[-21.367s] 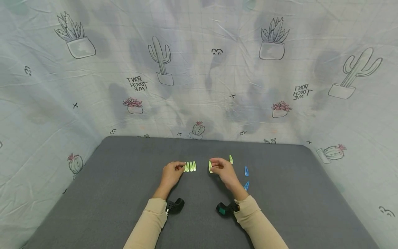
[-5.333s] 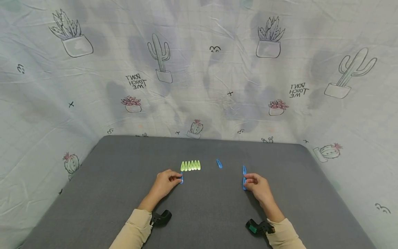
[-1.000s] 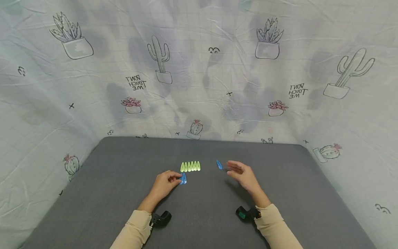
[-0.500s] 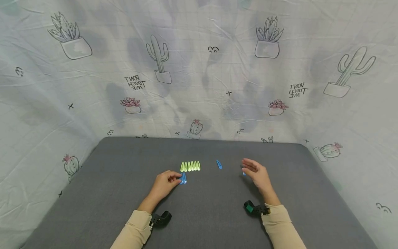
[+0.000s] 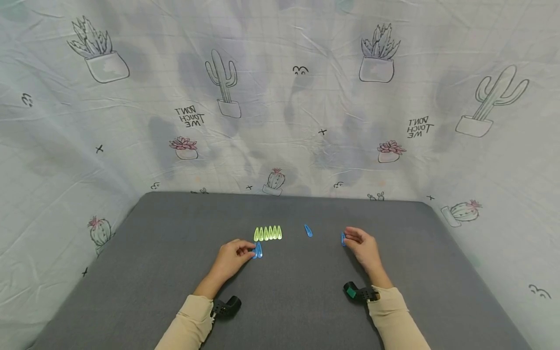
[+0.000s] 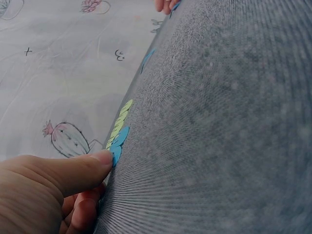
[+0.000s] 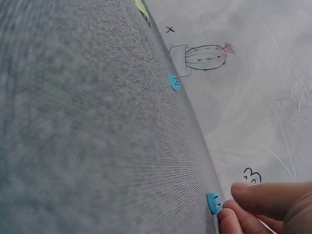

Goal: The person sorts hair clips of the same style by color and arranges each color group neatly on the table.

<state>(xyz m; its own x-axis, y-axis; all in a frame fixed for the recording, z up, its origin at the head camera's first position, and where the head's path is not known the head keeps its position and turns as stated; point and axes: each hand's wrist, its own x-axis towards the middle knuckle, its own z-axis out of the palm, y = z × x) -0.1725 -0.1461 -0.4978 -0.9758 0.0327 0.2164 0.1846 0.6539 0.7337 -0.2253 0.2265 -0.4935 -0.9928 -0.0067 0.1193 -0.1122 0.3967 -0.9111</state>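
Note:
My left hand pinches the outer of two blue hair clips lying side by side; its thumb is against that clip's edge in the left wrist view. Just behind them lies a neat row of several lime-green hair clips. On the right, my right hand is at another blue hair clip. In the right wrist view its fingers touch or nearly touch that clip, while the thumb stands apart from it. One more blue hair clip lies tilted between the hands.
All the clips lie on a dark grey cloth-covered table. Behind and at both sides hangs a pale curtain printed with cacti. A black wrist camera is strapped to each forearm.
My right hand has moved rightward from near the tilted clip to the rightmost blue clip. Compared with 5.3 s ago, a second blue clip lies by my left hand, which has stayed put.

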